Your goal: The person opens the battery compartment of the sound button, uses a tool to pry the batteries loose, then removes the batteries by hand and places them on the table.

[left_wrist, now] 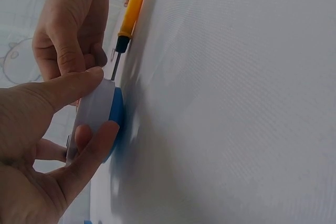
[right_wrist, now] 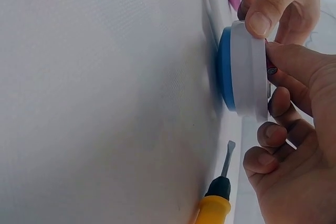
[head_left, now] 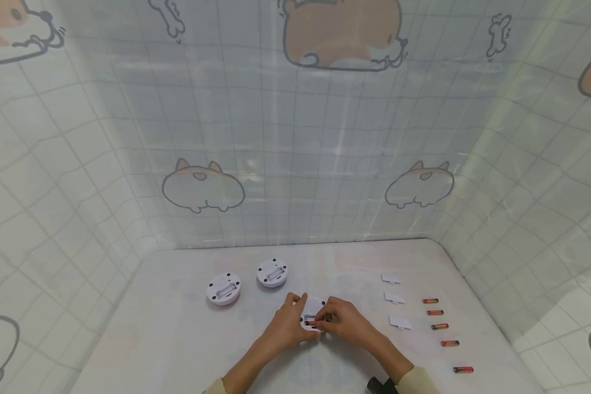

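A round white device (head_left: 314,304) with a blue face below lies with its slotted, perforated side up. My left hand (head_left: 288,323) grips its rim, fingers at the far side and thumb at the near side. Between thumb and fingertips my right hand (head_left: 348,324) pinches a red-and-black cylindrical battery (head_left: 311,323) at the battery compartment; how deep it sits is unclear. The battery's end (right_wrist: 271,70) also shows beside the device (right_wrist: 249,72) in the right wrist view. A yellow-handled flat screwdriver (right_wrist: 214,209) lies close by, its handle (left_wrist: 132,11) also seen in the left wrist view.
Two more round white devices (head_left: 224,288) (head_left: 272,272) lie at the back left, compartments upward. Three white battery covers (head_left: 394,298) form a column on the right. Beyond them several red batteries (head_left: 440,326) lie in a row toward the table's right edge.
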Demonstrator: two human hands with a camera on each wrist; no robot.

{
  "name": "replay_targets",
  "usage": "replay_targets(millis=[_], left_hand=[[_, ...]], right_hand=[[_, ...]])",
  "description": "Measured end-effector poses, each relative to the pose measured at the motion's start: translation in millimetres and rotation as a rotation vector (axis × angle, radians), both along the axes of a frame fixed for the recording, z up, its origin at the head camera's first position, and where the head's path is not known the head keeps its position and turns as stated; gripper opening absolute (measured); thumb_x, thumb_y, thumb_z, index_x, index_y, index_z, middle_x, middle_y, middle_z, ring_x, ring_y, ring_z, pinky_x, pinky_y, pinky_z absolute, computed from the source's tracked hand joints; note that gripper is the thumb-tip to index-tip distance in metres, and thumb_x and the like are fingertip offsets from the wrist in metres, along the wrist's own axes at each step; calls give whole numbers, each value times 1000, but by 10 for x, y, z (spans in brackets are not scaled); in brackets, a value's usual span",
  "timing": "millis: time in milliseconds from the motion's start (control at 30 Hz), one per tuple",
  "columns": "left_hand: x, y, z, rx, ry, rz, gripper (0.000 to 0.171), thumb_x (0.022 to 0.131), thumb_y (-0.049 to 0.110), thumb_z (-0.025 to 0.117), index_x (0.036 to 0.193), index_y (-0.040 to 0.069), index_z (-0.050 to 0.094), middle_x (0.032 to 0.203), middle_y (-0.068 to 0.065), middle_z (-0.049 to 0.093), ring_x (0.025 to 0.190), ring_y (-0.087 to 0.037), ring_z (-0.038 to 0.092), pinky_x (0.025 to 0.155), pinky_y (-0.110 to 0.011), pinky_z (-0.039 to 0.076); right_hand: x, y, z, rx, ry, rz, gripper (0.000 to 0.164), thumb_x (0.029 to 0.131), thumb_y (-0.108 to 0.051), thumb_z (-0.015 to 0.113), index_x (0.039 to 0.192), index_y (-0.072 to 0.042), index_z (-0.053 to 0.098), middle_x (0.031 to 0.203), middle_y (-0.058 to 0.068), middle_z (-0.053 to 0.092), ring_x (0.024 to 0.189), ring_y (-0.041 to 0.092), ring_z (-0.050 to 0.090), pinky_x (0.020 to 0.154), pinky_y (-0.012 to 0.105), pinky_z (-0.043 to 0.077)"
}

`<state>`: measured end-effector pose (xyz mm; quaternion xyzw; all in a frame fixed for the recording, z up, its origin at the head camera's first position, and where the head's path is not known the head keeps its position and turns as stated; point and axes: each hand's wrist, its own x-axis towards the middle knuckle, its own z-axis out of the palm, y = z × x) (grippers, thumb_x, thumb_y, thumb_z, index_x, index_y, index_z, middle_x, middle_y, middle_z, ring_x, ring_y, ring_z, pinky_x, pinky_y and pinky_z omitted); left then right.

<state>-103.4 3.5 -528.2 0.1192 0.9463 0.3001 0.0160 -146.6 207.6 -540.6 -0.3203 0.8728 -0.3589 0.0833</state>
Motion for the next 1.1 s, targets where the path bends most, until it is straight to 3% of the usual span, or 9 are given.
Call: replay_targets(millis=[233,600,900,1100], left_hand=[[-11,6,-36,-6,9,5,101,70,44,90,148,-3,45,129,-15,49,94,-28,60,82,-44,52],[-47,-8,-77,-13,-4,17,103,70,46,90,149,-1,44,132,-16,48,103,-30,60,88,-46,52],[-50,-9,-35,-8,-69,35,102,71,47,89,151,2,43,135,-16,46,106,-29,58,92,-49,51],[-59,-4,-28,-10,-72,38,103,71,46,90,151,2,43,135,-16,46,105,-29,59,92,-50,51]], right_hand=[[15,88,18,-32,17,3,8,92,-34,74,97,-28,77,87,-17,59,78,4,52,69,22,43],[-50,474,85,-29,-31,-81,6,94,-37,71,98,-36,75,85,-14,59,79,7,52,67,25,43],[-84,766,136,34,-77,-238,4,94,-37,71,93,-36,75,89,-14,61,86,12,52,75,27,43],[-127,928,134,19,-82,-294,4,93,-35,72,94,-32,75,92,-14,62,88,14,52,77,28,44]])
